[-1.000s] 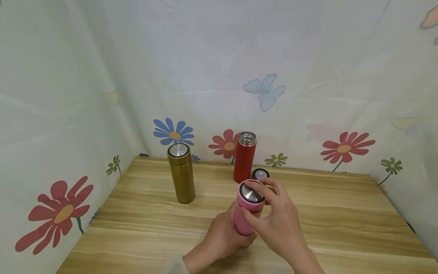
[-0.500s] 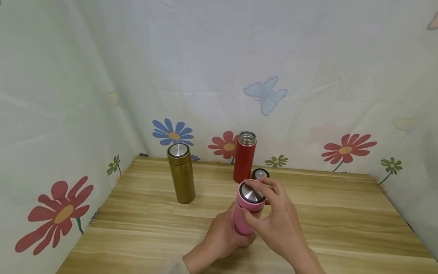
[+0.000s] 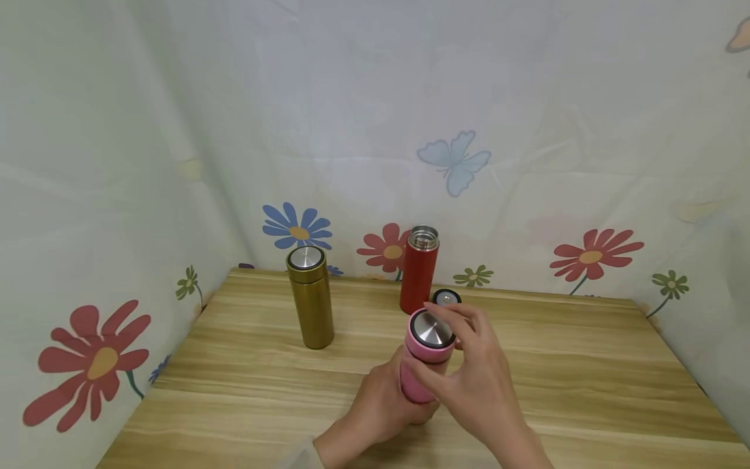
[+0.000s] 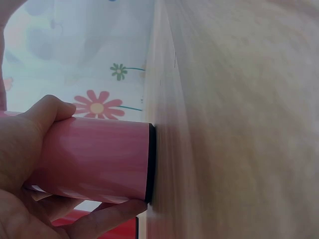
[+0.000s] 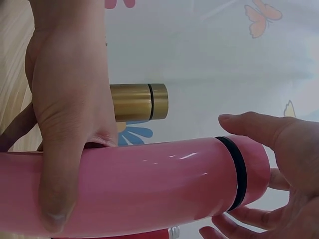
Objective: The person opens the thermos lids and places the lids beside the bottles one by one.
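Observation:
My left hand [image 3: 379, 405] wraps round the lower body of a pink thermos bottle [image 3: 417, 384], which stands at the front middle. In the left wrist view its black base [image 4: 151, 164] is right at the wooden tabletop. A pink screw lid [image 3: 432, 331] with a silver disc and black ring sits on top. My right hand [image 3: 483, 374] is loosely spread about this lid, the index finger over its far edge. The right wrist view shows the right thumb [image 5: 249, 123] clear of the bottle, with the other fingers behind and below the lid.
A gold thermos bottle [image 3: 312, 306] with its lid on stands to the left. Behind the pink bottle is a red thermos bottle [image 3: 418, 277], its steel mouth bare. A loose lid [image 3: 447, 298] lies beside it. Flower-printed cloth [image 3: 328, 150] encloses the wooden table [image 3: 246, 384].
My right index finger has slid from the top of the lid towards its far right edge, and the right thumb has shifted slightly left. The left hand and the bottles have stayed in place.

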The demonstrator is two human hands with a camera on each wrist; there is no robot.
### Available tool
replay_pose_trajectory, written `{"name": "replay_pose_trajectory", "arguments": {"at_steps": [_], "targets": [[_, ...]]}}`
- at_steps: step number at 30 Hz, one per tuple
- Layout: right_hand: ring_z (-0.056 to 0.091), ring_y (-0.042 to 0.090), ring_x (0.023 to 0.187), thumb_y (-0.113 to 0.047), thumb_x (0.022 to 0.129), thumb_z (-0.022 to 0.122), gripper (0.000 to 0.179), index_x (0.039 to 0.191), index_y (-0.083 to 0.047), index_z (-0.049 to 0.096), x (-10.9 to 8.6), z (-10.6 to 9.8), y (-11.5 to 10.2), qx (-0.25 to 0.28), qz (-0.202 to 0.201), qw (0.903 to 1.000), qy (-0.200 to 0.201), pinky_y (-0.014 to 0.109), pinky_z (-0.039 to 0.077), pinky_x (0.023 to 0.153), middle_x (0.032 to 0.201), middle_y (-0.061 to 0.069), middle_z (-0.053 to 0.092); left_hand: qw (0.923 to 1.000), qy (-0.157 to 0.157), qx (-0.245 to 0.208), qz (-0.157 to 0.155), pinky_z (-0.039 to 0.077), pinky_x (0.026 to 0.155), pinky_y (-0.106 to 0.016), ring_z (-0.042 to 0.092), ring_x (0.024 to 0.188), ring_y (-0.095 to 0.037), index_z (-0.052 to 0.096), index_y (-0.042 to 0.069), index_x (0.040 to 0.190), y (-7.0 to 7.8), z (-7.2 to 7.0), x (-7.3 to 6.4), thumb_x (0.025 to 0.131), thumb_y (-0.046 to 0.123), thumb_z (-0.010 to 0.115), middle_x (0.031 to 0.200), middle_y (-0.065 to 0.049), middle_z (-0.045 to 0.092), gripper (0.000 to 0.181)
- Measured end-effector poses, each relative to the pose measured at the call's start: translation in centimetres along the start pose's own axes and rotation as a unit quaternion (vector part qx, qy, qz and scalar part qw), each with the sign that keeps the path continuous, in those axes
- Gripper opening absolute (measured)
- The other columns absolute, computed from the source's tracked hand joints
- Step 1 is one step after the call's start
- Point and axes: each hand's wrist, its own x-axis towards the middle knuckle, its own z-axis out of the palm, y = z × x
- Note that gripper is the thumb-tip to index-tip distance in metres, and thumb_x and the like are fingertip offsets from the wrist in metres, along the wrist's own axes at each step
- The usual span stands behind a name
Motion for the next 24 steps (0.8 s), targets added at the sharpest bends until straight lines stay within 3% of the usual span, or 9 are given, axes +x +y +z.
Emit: {"name": "replay_pose_trajectory", "arguments": {"at_steps": [6, 14, 24], "targets": [[0.06, 0.024, 0.112, -0.039, 0.067, 0.098, 0.077, 0.136, -0.025, 0.067, -0.2, 0.3, -0.4, -0.054, -0.002, 0.9977, 0.041, 0.044, 0.056, 0.082, 0.129, 0.006, 0.057, 0.9998, 0.0, 0.018, -0.01, 0.053, 0.077, -0.027, 0.065, 0.09, -0.005, 0.051, 0.02, 0.135, 0.5, 0.0, -0.3, 0.075, 0.05, 0.086, 0.11, 0.003, 0.072, 0.076], [0.061, 0.022, 0.094, -0.043, 0.062, 0.099, 0.07, 0.124, -0.025, 0.072, -0.8, 1.1, -0.5, -0.124, -0.045, 0.9848, 0.113, 0.037, 0.051, 0.067, 0.115, 0.008, 0.058, 0.9995, -0.008, 0.019, -0.022, 0.053, 0.078, -0.027, 0.064, 0.091, -0.005, 0.052, 0.016, 0.135, 0.8, 0.1, -0.6, 0.073, 0.04, 0.088, 0.114, 0.001, 0.071, 0.075], [0.062, 0.022, 0.09, -0.04, 0.066, 0.098, 0.064, 0.122, -0.024, 0.073, -1.7, 0.9, -0.4, -0.117, -0.044, 0.9862, 0.109, 0.033, 0.048, 0.064, 0.115, 0.009, 0.058, 0.9995, 0.002, 0.027, -0.018, 0.054, 0.078, -0.027, 0.064, 0.091, -0.006, 0.052, 0.014, 0.136, 0.9, 0.9, -1.2, 0.071, 0.034, 0.089, 0.112, 0.001, 0.072, 0.078]]}}
